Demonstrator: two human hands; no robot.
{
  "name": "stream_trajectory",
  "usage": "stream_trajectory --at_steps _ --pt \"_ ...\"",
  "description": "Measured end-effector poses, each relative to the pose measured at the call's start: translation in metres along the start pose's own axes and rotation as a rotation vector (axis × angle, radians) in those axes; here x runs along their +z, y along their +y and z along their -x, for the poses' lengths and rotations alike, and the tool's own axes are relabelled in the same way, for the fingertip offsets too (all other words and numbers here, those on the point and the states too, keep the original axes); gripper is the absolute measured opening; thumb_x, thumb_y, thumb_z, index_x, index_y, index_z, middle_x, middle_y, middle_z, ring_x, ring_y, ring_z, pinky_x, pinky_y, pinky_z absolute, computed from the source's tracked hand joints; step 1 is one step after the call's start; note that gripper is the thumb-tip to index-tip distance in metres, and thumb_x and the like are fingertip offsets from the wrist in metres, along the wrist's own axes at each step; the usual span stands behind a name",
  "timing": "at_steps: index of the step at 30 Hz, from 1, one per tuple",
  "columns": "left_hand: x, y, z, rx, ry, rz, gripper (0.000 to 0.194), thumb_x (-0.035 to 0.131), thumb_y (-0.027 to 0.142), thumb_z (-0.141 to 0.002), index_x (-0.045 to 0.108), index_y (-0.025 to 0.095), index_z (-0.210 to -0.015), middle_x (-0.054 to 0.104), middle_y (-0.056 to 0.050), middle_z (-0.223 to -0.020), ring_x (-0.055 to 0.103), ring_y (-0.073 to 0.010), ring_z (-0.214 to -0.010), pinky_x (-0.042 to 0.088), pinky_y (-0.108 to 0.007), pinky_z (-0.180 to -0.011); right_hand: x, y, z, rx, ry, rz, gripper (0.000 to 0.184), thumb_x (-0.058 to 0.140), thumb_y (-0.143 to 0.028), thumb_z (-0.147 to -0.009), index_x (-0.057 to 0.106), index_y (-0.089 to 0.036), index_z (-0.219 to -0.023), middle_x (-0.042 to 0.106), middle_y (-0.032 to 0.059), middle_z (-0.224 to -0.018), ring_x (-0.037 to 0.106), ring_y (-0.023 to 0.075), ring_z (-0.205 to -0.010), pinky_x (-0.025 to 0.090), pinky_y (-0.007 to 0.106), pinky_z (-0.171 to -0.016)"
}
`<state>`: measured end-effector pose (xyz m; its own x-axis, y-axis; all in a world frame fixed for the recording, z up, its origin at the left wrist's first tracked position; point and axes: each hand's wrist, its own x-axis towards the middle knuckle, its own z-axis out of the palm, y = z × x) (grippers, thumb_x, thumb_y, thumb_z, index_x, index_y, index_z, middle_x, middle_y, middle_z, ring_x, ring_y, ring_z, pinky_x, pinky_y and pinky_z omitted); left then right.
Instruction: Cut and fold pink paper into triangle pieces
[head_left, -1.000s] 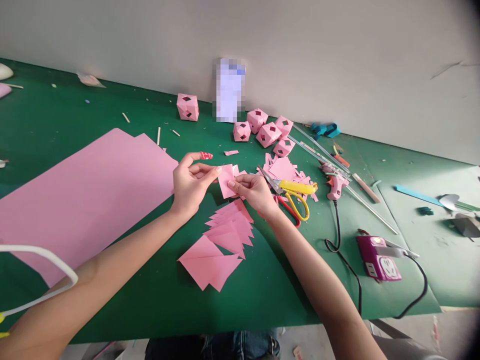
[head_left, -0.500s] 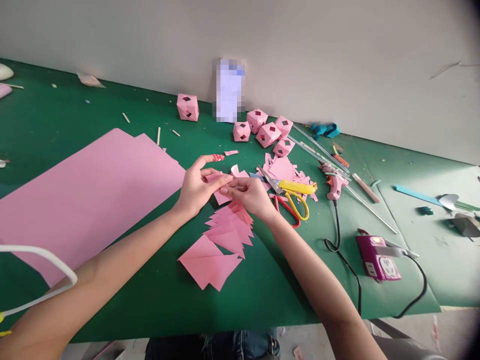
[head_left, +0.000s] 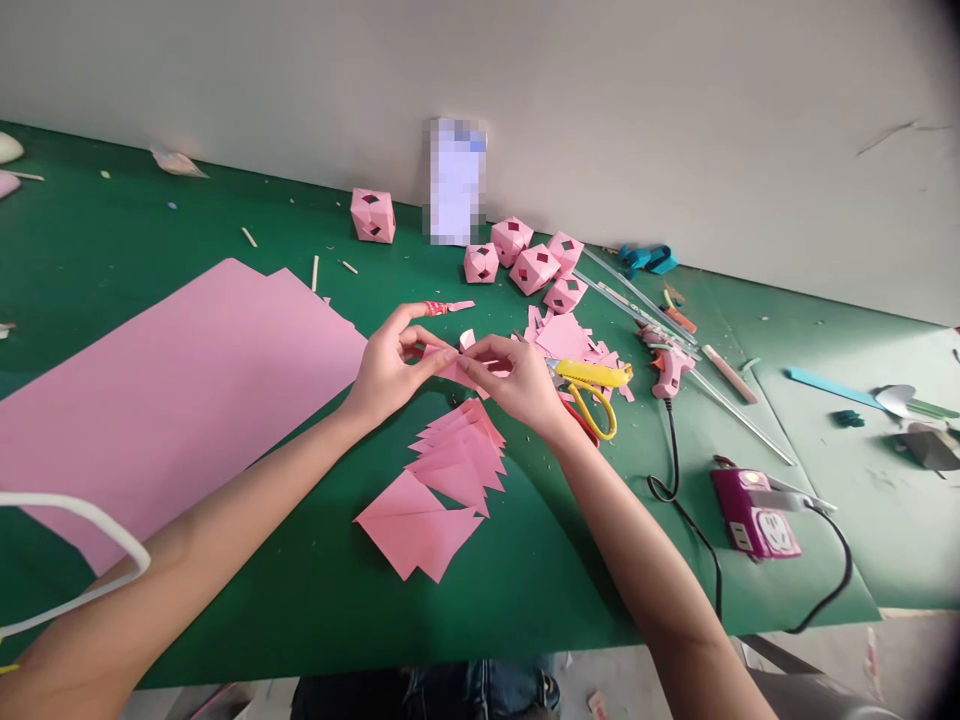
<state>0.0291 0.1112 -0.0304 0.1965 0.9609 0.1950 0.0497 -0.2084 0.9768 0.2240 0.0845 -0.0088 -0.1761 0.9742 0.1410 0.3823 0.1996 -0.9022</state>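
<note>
Between my two hands is a small piece of pink paper (head_left: 466, 373), pinched at its upper edge. My left hand (head_left: 394, 360) holds its left side between thumb and fingers; one fingertip wears a red patterned wrap. My right hand (head_left: 517, 380) pinches the right side, and the fingers partly hide the paper. Just below lies a fanned row of folded pink paper squares (head_left: 457, 465). Beside my right hand rest yellow-handled scissors (head_left: 592, 390), their blades mostly covered by the hand, on a heap of pink paper scraps (head_left: 566, 335).
Large pink sheets (head_left: 180, 390) cover the left of the green table (head_left: 315, 600). Several pink folded-paper balls (head_left: 535, 268) and a blurred upright panel (head_left: 456, 185) stand by the wall. At right are a glue gun (head_left: 670, 368), clear sticks (head_left: 742, 418) and a purple power socket (head_left: 756, 515) with a cord.
My right hand has shifted slightly up and right, now covering more of the scissors' blades. The held paper has turned and lifted away from the fanned squares below.
</note>
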Motion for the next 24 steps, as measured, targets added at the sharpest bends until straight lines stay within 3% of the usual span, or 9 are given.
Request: stream_trajectory --at_steps 8,13,20,24 --pt "0.006 0.001 0.011 0.29 0.008 -0.274 0.036 0.078 0.024 -0.089 0.058 0.024 -0.119 0.08 0.001 -0.088 0.079 -0.0199 -0.086 0.059 -0.035 -0.084 0.003 -0.007 0.003 -0.168 0.147 0.253 0.006 0.067 -0.023 -0.087 0.069 -0.023 -0.081 0.078 0.0009 -0.085 0.071 0.0184 -0.08 0.053 0.032 -0.078" --pt "0.007 0.004 0.013 0.341 0.044 -0.332 0.033 0.076 0.028 -0.093 0.052 0.024 -0.116 0.08 0.002 -0.085 0.081 -0.0195 -0.085 0.059 -0.032 -0.078 0.0 -0.006 0.004 -0.236 0.134 0.366 0.003 0.067 -0.025 -0.087 0.068 -0.023 -0.084 0.078 0.0028 -0.09 0.071 0.0201 -0.081 0.051 0.033 -0.077" --pt "0.005 0.007 0.009 0.426 0.041 -0.38 0.03 0.076 0.03 -0.094 0.05 0.025 -0.109 0.079 0.002 -0.084 0.081 -0.0195 -0.089 0.061 -0.036 -0.09 -0.004 -0.005 0.001 -0.29 0.1 0.358 0.006 0.065 -0.022 -0.088 0.068 -0.022 -0.083 0.076 0.0022 -0.085 0.07 0.0193 -0.079 0.05 0.032 -0.075" --pt "0.002 0.003 0.007 0.469 0.067 -0.395 0.029 0.075 0.024 -0.094 0.048 0.025 -0.107 0.079 0.002 -0.087 0.081 -0.0193 -0.091 0.061 -0.035 -0.089 -0.02 0.001 -0.003 -0.32 0.131 0.365 0.008 0.065 -0.019 -0.087 0.07 -0.022 -0.081 0.077 0.0014 -0.083 0.07 0.019 -0.077 0.051 0.032 -0.073"
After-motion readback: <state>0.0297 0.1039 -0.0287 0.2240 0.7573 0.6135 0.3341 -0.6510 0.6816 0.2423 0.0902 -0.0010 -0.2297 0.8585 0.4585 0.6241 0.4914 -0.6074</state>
